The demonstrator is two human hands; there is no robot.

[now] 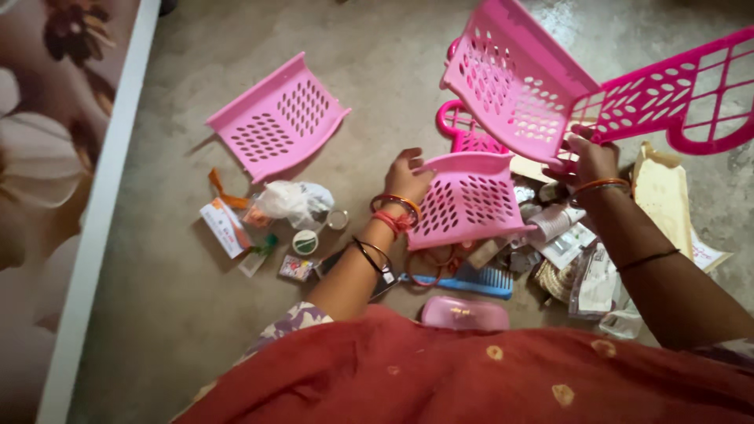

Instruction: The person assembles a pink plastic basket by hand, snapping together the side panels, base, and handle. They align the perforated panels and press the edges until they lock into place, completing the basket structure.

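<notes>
My left hand grips the upper left edge of a light pink perforated plastic tray that is tilted up off the floor. My right hand holds up a partly assembled rack: a light pink perforated tray joined to a bright pink lattice side frame. Both wrists wear bangles. Another light pink tray lies flat on the floor to the left. A second bright pink frame lies on the floor behind the trays.
Small items litter the concrete floor: a blue comb, a pink oval box, a clear plastic bag, a small round jar, packets, thread spools, a cream paper bag. A floral bed with a white edge runs along the left.
</notes>
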